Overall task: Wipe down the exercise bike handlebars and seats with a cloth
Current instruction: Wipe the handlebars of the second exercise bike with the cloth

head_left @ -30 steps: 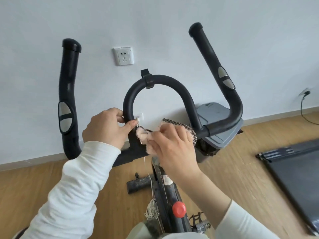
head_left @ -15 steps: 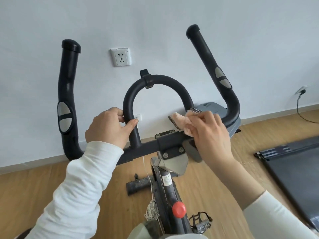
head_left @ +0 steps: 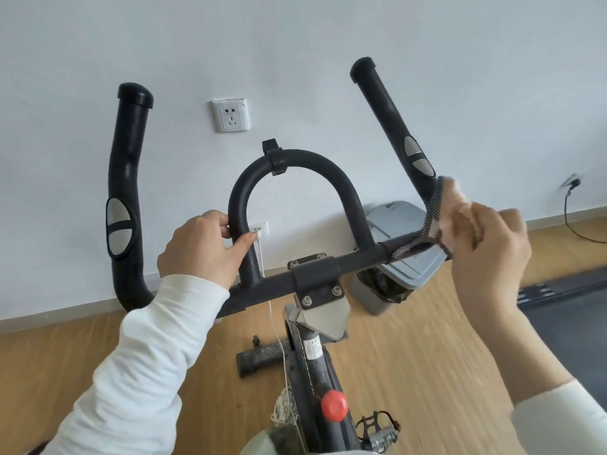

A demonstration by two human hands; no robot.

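Black foam-covered handlebars (head_left: 297, 160) of an exercise bike are seen from above, set close to a pale wall (head_left: 295, 44). The left hand (head_left: 203, 246) is closed around the left leg of the central loop, fingers curled behind the tube and the thumb pressed across its front. The right hand (head_left: 489, 244) is clenched on a cloth (head_left: 437, 221), pinkish with a dark woven edge, which is bunched in the fingers and draped over the bend where the right crossbar turns up into the right grip (head_left: 391, 126). The cloth is touching that bend; the right hand is blurred. White sleeves (head_left: 141, 356) cover both forearms.

Below the bars, a red knob (head_left: 334, 405) is seen on the frame, with a pedal (head_left: 381, 428) beside it. A grey lidded bin (head_left: 394, 257) stands behind the right crossbar, near the wall. A white socket (head_left: 230, 114) is fixed to the wall above the loop. The floor (head_left: 82, 356) is light wood, with a dark mat (head_left: 571, 297) at the right edge.
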